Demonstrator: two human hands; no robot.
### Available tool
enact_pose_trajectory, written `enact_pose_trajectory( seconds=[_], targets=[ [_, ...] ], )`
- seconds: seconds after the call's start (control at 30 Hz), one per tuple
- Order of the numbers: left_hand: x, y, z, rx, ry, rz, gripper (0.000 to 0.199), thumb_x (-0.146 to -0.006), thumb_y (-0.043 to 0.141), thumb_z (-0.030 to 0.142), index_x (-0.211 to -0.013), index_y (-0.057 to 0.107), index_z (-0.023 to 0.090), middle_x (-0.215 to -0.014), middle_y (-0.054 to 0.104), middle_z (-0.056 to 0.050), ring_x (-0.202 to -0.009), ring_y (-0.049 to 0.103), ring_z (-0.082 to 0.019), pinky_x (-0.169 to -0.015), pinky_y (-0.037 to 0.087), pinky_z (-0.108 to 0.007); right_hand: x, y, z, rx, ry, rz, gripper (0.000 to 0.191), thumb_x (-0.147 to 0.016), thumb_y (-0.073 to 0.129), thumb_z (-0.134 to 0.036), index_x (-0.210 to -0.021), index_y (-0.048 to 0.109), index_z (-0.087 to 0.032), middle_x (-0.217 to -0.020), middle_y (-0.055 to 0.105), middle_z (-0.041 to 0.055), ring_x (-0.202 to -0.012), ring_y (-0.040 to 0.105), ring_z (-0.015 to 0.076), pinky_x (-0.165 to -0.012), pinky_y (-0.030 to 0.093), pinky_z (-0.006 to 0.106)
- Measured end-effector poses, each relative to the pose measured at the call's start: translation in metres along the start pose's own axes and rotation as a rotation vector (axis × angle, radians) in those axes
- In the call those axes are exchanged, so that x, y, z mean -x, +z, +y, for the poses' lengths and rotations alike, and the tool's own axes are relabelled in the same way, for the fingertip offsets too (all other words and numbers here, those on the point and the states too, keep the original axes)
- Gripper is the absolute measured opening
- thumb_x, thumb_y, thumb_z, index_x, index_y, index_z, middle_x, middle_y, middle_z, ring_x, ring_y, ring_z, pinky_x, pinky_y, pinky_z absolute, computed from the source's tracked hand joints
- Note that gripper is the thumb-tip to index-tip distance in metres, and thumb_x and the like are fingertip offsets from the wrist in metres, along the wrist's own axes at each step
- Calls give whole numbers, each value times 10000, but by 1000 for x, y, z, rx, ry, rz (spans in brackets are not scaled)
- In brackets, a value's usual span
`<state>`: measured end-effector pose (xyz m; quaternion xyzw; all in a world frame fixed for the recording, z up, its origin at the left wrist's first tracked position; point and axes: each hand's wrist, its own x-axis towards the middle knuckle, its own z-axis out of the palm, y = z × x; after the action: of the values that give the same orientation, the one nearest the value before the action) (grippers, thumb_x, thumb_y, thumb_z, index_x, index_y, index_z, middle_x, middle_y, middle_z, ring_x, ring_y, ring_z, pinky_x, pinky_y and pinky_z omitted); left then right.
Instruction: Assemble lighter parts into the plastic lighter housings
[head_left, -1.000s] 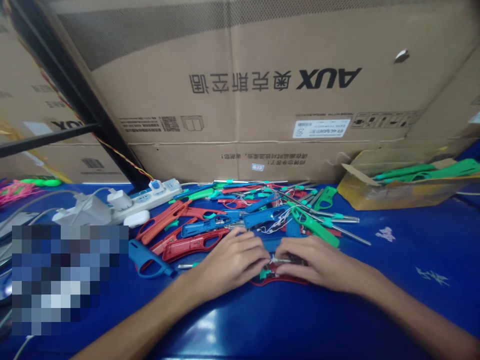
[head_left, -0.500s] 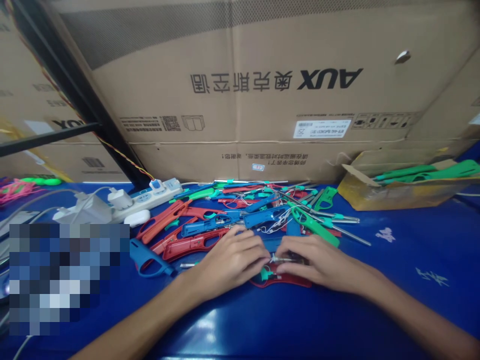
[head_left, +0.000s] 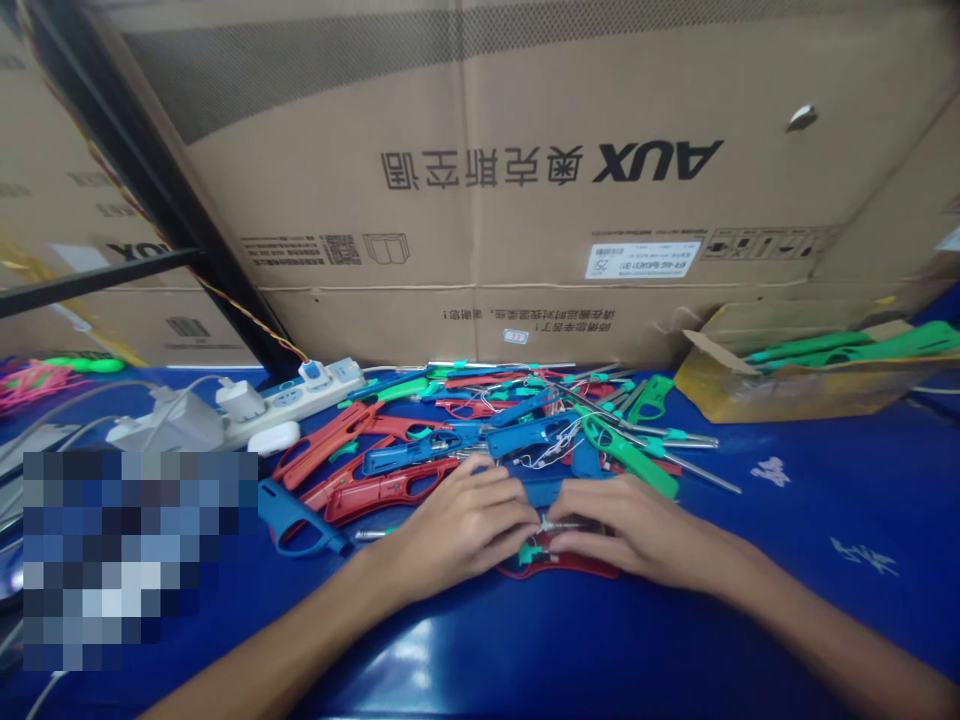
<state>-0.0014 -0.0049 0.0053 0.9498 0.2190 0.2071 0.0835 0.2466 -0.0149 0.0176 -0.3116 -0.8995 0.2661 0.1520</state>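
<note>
Brown cardboard [head_left: 480, 200] stands beyond your hands, behind the blue tabletop [head_left: 450, 650]. A pile of coloured casings [head_left: 525, 436] and metal rods lies just ahead of them. Your forearms angle inward, backs of the hands up; your left hand [head_left: 472, 520] and right hand [head_left: 637, 525] nearly meet. Between and partly beneath them lies the red casing [head_left: 581, 566]. Your right fingers close around the slim part [head_left: 571, 525]; your left fingers curl at its end, their grip hidden. The small green piece [head_left: 529, 553] sits between your fingertips, in the casing.
</note>
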Motion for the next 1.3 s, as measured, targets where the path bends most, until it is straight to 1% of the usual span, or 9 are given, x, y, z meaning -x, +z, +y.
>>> enact_pose_trajectory(
  seconds=[0.27,0.4,0.53,0.63,0.73,0.97,1.13,1.3],
  targets=[
    [-2,-1,0,36,-35,46,170,-1039,480,250,-1003,638,200,-910,664,-3,-826,586,-143,-881,355,-336,-2,3,0,2,37,50,227,-985,532,-407,-971,649,-213,-910,696,11,-778,619,133,-682,447,277],
    [-3,0,2,29,-82,47,182,-1037,481,265,-991,647,206,-905,666,2,-856,585,-150,-901,359,-345,-1,0,-1,65,30,57,245,-987,521,-419,-995,653,-212,-915,693,23,-758,620,142,-655,429,279],
    [-4,-1,3,32,-110,37,175,-1041,471,257,-1034,638,206,-963,677,-4,-903,591,-159,-918,361,-352,0,-4,0,124,20,67,258,-992,514,-429,-1017,651,-212,-914,689,22,-744,614,140,-650,414,275],
    [-4,-2,3,37,-120,32,165,-1037,480,256,-1059,635,206,-973,679,-6,-921,596,-162,-909,367,-345,0,-5,2,141,20,69,264,-991,515,-435,-1020,653,-212,-911,688,21,-740,613,136,-649,408,269],
    [-4,-2,3,49,-133,31,157,-1034,485,257,-1039,634,205,-958,677,-5,-922,596,-165,-910,364,-346,0,-5,2,138,20,61,255,-990,521,-427,-1020,652,-211,-913,687,17,-742,613,131,-654,406,263],
    [-3,0,3,77,-110,40,163,-1037,482,246,-1016,637,201,-940,674,-2,-883,588,-155,-906,359,-341,1,-3,1,114,10,39,238,-989,531,-416,-1030,641,-210,-917,677,8,-754,603,131,-659,409,269],
    [-2,0,3,67,-100,40,171,-1035,480,248,-1018,644,204,-929,674,-10,-869,581,-159,-911,361,-345,2,-3,0,86,-3,36,244,-999,511,-408,-1039,647,-208,-927,671,21,-769,601,135,-656,420,273],
    [-1,1,2,54,-84,42,148,-1026,502,251,-1018,644,210,-913,670,4,-860,577,-146,-933,350,-342,1,-2,0,76,-11,31,250,-1005,499,-400,-1040,652,-205,-942,673,27,-775,607,135,-664,431,276]
  ],
)
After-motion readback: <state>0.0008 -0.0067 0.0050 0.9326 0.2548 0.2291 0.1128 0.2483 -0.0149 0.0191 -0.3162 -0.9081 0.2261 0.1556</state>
